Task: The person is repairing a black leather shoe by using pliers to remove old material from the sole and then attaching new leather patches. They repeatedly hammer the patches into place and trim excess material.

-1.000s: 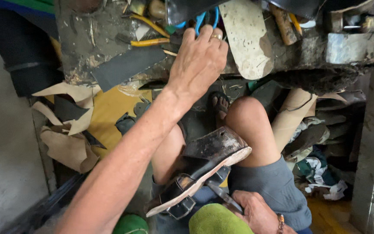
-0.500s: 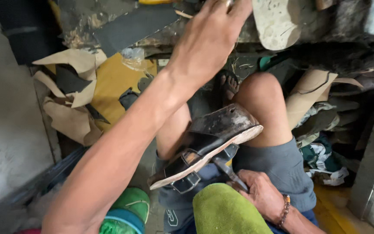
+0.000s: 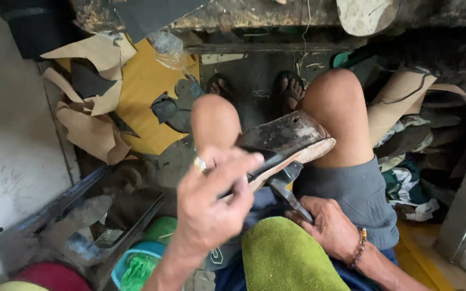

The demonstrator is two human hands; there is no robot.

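the worn sandal (image 3: 289, 141) lies sole-up across your knees, its sole dark and scuffed. your left hand (image 3: 211, 202) curls around its near end; your right hand (image 3: 333, 229) grips pliers (image 3: 287, 191) just under it.

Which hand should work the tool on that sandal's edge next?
Probably right: the right hand holds the metal tool just beneath the sandal edge, while the left hand grips the sandal.

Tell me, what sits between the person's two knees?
In the head view, a worn sandal lies sole-up across the gap between the left knee and right knee. The left hand grips its near end; below, the right hand holds a metal tool.
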